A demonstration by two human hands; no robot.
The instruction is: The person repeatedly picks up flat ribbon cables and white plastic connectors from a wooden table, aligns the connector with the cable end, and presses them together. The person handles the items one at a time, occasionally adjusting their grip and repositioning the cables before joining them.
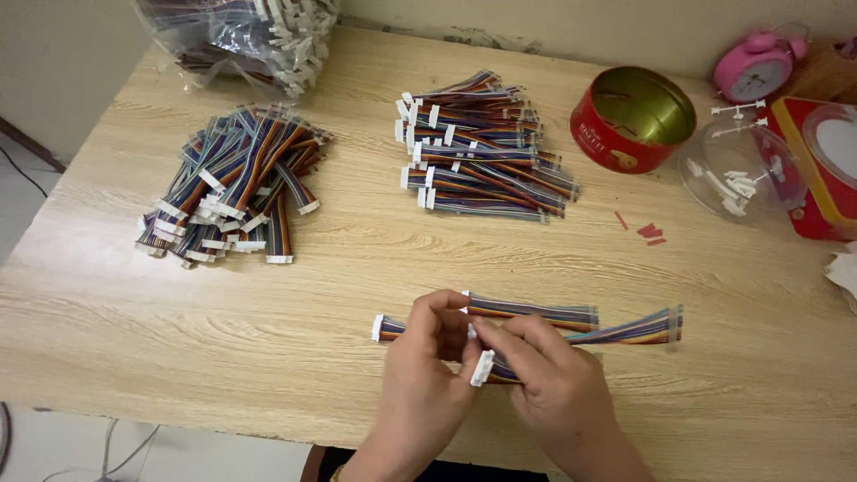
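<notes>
At the near edge of the table (134,339), our left hand (428,375) and right hand (553,393) pinch ribbon cables (536,323); uneven connectors (482,368) could let one slip loose.

Counts on the wooden table

Two loose piles of rainbow ribbon cables (234,183) (482,147), one clear bag of cables (241,36) upper left, three cables (571,323) lower centre, one red tin (632,119), one pink alarm clock (754,67), two hands (424,375) (553,379).

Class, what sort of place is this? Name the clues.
Probably a home workbench for piecework: a wooden table with stacks of ribbon cables, a bagful more, and a pink alarm clock.
</notes>
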